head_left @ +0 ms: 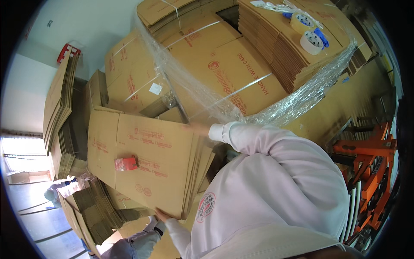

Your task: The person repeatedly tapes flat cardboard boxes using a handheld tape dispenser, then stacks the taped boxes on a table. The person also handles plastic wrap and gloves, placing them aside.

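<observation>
A stack of flattened cardboard cartons [148,142] with red print stands before me, tilted in the view. My left hand [163,215] holds its lower edge, fingers on the near corner. My right hand [196,127] is blurred and rests at the upper corner of the same stack; some of its fingers cannot be made out. On the top carton lies a small red object [126,164] with a clear part, perhaps a tape dispenser. Several carton layers show along the side nearest my white top.
Strapped flat cartons [223,64] lie beyond, with stretch film [207,87] across them. Two tape rolls [311,42] sit on a carton stack at top right. Orange lifting equipment [368,162] stands at right. Another person's sleeve [142,244] is at the bottom; a farther person [55,194] is at left.
</observation>
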`<action>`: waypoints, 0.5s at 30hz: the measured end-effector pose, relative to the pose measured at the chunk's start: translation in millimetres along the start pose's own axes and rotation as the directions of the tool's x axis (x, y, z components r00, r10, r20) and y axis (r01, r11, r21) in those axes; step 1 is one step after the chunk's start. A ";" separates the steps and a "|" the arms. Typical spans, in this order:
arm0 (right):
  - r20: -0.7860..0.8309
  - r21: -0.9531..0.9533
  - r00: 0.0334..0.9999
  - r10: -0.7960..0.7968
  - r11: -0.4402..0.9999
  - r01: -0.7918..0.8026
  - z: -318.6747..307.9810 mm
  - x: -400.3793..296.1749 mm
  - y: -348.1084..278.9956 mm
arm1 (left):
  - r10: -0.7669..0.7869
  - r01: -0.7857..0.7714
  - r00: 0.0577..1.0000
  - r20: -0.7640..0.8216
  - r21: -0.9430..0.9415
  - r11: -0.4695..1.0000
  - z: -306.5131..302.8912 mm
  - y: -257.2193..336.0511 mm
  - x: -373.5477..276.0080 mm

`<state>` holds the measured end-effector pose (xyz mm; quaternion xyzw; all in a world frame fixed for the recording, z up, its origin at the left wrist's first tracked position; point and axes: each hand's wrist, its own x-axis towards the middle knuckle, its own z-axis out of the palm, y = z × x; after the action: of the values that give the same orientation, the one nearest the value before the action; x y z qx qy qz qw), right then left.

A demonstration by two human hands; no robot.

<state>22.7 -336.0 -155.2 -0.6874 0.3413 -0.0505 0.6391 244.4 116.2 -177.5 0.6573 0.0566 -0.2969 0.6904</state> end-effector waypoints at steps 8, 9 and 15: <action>0.147 -0.317 0.983 0.111 0.946 -0.060 17.7 -34.4 -15.6 | 0.356 -0.128 0.793 -0.494 0.436 0.891 19.0 -38.7 -46.8; 0.015 -0.244 0.995 0.101 0.965 -0.094 34.0 -45.7 -17.7 | 0.370 -0.114 0.782 -0.502 0.468 0.876 17.2 -37.9 -41.9; 0.632 0.129 0.706 0.319 0.855 -0.502 57.9 -68.1 16.5 | 0.498 -0.021 0.720 -0.484 0.702 0.712 22.2 -8.9 -13.4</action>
<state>-6.6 -250.0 -155.6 -0.4715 0.2604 0.2607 0.8012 222.1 100.2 -176.2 0.9156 0.0823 0.0547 0.3898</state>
